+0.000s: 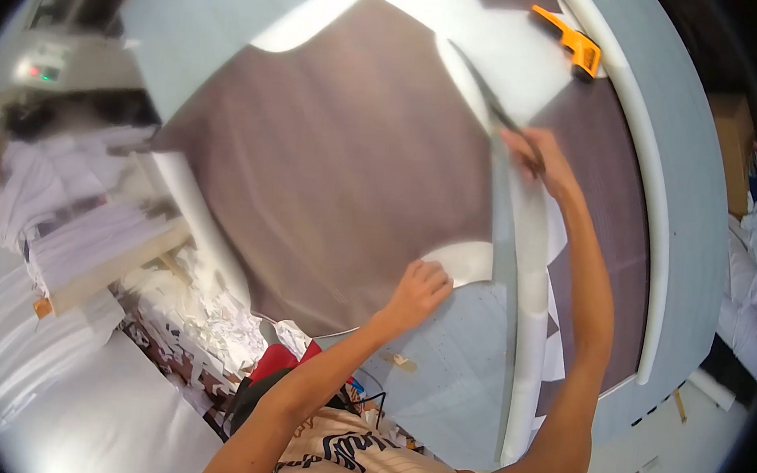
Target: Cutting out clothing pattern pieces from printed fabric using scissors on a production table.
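A large brown printed sheet (340, 162) with white margins spreads over the pale blue-grey table (440, 357); its outline resembles a garment panel. My left hand (420, 291) is closed at the sheet's near right edge, fingers curled beside a curved white margin. Beyond the sheet's right edge, my right hand (540, 165) grips dark scissors (496, 103). Their long blades point away to the upper left, alongside a white strip at the sheet's edge. Motion blurs the scissors, so whether the blades are apart is unclear.
An orange handheld tool (580, 52) with a black end lies at the far right. White rolled edges (524, 364) and another brown sheet (607, 210) are on the table's right side. White paper scraps (185, 319) pile at left, near a wooden frame (119, 260) holding white sheets.
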The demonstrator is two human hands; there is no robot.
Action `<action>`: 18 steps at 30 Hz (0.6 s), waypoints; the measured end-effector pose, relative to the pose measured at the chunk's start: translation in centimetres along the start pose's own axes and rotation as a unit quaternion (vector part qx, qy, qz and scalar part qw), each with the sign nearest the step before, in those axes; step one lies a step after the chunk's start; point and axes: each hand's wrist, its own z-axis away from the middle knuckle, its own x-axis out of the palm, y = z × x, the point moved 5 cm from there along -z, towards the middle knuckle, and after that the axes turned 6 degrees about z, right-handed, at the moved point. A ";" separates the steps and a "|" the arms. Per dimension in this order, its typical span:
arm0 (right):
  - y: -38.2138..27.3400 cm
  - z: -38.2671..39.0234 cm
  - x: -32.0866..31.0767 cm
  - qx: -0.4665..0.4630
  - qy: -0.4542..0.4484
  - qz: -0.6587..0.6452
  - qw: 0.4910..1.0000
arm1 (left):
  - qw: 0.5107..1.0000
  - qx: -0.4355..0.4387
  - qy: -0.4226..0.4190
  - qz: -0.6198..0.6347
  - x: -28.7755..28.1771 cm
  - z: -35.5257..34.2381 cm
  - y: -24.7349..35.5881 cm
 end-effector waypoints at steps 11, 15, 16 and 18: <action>-4.6 -6.2 -0.4 -0.006 0.016 0.080 0.997 | 1.000 -0.005 -0.008 0.014 -0.7 0.3 -0.6; -5.2 -8.0 0.0 -0.021 0.036 0.074 0.996 | 1.000 -0.005 -0.012 0.025 -0.6 0.3 -0.6; -5.6 -8.4 0.0 -0.023 0.034 0.075 0.996 | 1.000 -0.003 -0.016 0.026 -0.6 0.3 -0.7; -6.8 -9.4 0.4 -0.009 0.004 0.102 0.995 | 1.000 -0.002 -0.012 0.028 -0.6 0.4 -0.8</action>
